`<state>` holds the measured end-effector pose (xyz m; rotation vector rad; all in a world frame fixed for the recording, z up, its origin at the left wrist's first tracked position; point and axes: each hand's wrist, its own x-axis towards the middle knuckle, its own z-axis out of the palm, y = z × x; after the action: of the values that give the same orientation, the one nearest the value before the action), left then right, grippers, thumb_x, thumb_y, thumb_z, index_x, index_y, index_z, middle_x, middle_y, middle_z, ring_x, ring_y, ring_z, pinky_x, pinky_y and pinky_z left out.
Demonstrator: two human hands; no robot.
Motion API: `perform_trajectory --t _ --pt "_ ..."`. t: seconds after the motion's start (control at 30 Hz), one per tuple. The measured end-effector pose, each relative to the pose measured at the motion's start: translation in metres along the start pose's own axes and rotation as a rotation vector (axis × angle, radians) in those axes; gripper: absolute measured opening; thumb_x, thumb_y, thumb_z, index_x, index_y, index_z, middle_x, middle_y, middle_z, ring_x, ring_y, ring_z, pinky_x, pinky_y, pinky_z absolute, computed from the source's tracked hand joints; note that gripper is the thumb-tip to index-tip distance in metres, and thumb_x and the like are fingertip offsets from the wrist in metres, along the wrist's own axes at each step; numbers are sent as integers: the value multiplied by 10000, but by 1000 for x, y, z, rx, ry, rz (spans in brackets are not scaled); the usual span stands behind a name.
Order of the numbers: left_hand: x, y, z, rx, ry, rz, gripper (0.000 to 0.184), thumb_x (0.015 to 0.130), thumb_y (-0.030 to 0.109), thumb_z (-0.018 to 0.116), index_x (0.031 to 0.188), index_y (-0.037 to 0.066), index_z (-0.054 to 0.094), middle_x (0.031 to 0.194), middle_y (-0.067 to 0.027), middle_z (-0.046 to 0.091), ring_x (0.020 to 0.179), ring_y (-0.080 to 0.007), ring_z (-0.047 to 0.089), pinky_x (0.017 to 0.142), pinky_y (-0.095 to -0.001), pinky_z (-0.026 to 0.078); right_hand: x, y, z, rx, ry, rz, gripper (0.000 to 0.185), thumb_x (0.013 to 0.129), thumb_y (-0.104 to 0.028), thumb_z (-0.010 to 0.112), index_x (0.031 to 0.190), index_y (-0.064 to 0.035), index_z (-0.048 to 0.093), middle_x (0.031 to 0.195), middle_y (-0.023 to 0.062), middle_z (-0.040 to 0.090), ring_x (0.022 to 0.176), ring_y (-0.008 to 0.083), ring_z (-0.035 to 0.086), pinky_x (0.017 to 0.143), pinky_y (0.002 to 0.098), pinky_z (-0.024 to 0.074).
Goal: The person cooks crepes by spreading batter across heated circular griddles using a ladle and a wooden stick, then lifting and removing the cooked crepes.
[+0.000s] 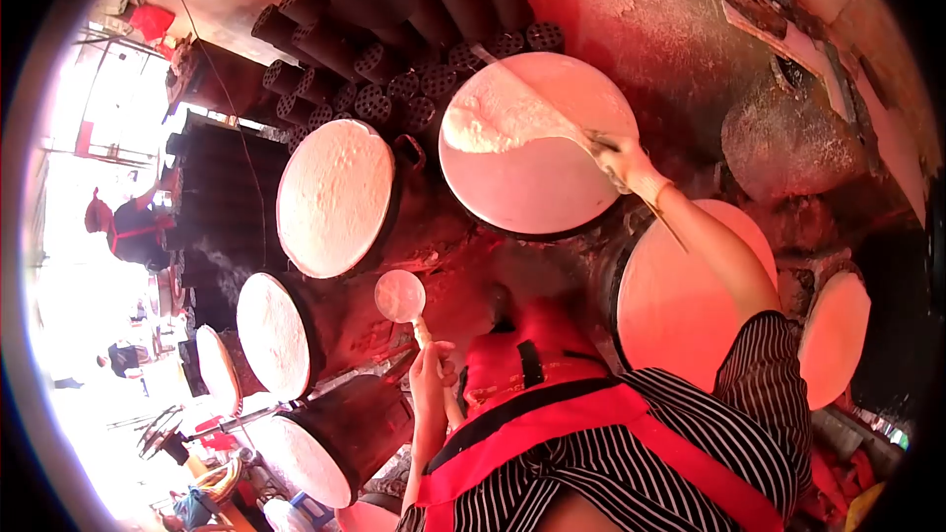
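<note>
My right hand (626,166) is closed around a long, flat wooden stick (542,101) that slants across the large round griddle (532,187). Thick whitish batter (483,126) lies heaped on the griddle's left half, along the stick; the rest of its surface is smooth and pale. Lower down, my left hand (431,366) grips the handle of a ladle (400,296). Its round, pale bowl points up and away from me, apart from any griddle. I cannot tell whether the bowl holds anything.
Other round griddles stand around me: one (690,286) by my right arm, one (335,197) to the left with a pale sheet on it. Stacked coal briquettes (394,79) line the wall behind. A lidlike round pan (788,143) leans at right. A person (138,227) is at far left.
</note>
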<state>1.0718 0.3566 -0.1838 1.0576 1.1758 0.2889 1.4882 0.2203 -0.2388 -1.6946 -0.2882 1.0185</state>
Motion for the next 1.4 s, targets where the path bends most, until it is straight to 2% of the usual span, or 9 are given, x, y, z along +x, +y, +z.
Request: perform_trajectory --t 0.27,0.4,0.5,0.6,0.77,0.87,1.03,1.17,1.4 --pt "17 22 1 161 -129 77 307 989 261 431 924 24 613 665 40 385 530 -20 325 434 -172 237 -123 58 -14 176 -218 218 317 944 -203 529 1259 -215 563 530 -65 367 366 44 282 330 230 212" --pt "35 42 -5 250 -261 118 319 994 266 419 931 22 614 645 40 384 520 -17 323 428 -167 243 -105 69 48 575 356 -117 301 946 -285 510 1229 -200 566 558 -68 423 378 48 297 348 221 250" --pt "50 57 -19 281 -415 134 325 997 262 415 942 11 613 678 43 407 539 -10 339 424 -158 240 -94 61 104 267 482 -87 328 932 -276 545 1233 -150 583 563 -73 435 386 45 315 367 238 257" --pt "68 70 -41 342 -490 171 319 997 250 416 933 6 610 704 49 414 544 -9 337 424 -158 238 -110 105 137 220 170 13 372 913 -186 579 1262 -61 548 988 39 651 767 144 606 706 251 487" --pt "109 66 -105 330 -589 150 305 996 239 417 925 21 619 712 49 431 535 -8 331 425 -160 233 -202 147 206 -346 564 -389 367 912 -203 569 1254 -72 547 1168 135 621 1110 226 581 936 306 434" --pt "115 64 -149 361 -569 168 300 995 240 418 918 34 622 684 53 436 513 -5 315 427 -159 224 -154 139 283 -176 890 -582 405 925 -304 531 1257 -72 538 1137 163 623 1088 269 593 921 329 440" --pt "97 60 -214 311 -400 172 308 996 256 415 898 46 618 650 66 443 494 3 323 430 -157 223 10 26 377 88 751 -327 423 950 -363 423 1289 -120 487 709 147 606 601 247 592 595 395 466" --pt "91 47 -249 250 -249 181 330 996 286 417 895 31 600 627 67 421 493 3 337 439 -130 273 179 35 419 422 799 -304 379 963 -327 420 1314 -194 471 639 76 523 500 192 502 478 336 423" --pt "96 37 -268 182 -350 189 312 1001 259 409 913 24 595 649 56 395 531 -4 319 427 -152 224 22 56 444 926 639 -182 260 978 -348 417 1185 -210 493 568 -72 367 399 55 336 347 227 288"
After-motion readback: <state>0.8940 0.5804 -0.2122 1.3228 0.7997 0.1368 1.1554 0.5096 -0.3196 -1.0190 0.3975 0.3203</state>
